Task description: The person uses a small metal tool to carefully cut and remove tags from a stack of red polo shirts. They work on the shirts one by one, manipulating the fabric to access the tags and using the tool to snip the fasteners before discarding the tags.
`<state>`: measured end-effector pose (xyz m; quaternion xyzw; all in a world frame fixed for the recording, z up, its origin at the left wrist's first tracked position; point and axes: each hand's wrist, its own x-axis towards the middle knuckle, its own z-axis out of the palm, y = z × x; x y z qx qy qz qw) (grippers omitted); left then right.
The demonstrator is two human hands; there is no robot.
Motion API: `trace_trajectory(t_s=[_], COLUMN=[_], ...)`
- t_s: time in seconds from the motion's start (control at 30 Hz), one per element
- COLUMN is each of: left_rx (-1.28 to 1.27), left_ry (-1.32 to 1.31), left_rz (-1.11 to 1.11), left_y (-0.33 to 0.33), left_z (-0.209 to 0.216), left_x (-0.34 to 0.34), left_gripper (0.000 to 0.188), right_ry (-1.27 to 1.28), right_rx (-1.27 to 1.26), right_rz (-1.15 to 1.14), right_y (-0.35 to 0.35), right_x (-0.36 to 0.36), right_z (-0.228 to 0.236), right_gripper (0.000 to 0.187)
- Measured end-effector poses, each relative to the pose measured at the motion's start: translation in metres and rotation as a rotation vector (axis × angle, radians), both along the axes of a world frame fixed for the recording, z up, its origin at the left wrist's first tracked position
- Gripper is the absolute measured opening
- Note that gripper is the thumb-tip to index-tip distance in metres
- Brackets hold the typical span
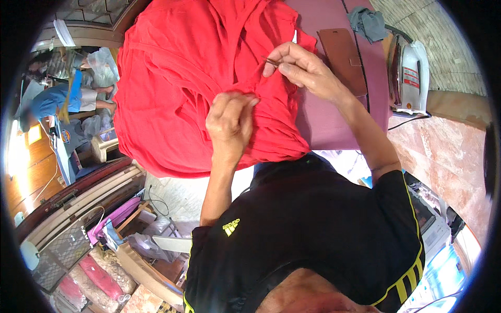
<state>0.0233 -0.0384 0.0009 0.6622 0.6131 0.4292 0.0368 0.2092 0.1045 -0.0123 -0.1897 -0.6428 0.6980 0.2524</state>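
Note:
A large piece of red cloth (167,99) lies rumpled in loose folds over the mauve tabletop (323,122) and hangs past its near edge. My left hand (228,122) rests on it near the middle, fingers curled and closed on a pinch of the fabric. Up and to the right, my right hand (305,70) hovers just above the cloth's right part. Between its thumb and index finger sits a small, thin, dark tool (271,61), its tip pointing left; it is too small to tell its exact kind.
Right of the cloth lies a brown wallet-style case (342,60), with a crumpled grey cloth (368,23) beyond it. A white plastic container (415,78) stands off the table's right side. At far left is a person in blue (57,101). Cluttered shelving (130,255) stands lower left.

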Motion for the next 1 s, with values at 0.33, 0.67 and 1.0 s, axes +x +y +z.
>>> trace_trajectory(t_s=[0.33,0.67,1.0], left_rx=[-0.764,-0.168,-0.163], left_ry=[-0.141,0.011,-0.591], left_rz=[-0.534,-0.128,0.026], left_y=[-0.065,0.021,-0.006], left_z=[0.062,0.027,0.005], left_x=[-0.048,0.012,-0.004], left_gripper=[0.01,0.015,0.006], right_ry=[0.172,0.132,0.188], right_rx=[-0.003,-0.025,0.069], right_rz=[-0.083,-0.111,-0.102], right_y=[-0.02,-0.019,-0.02], right_x=[0.006,-0.001,-0.001], right_z=[-0.012,-0.008,-0.012], right_gripper=[0.025,0.027,0.029])
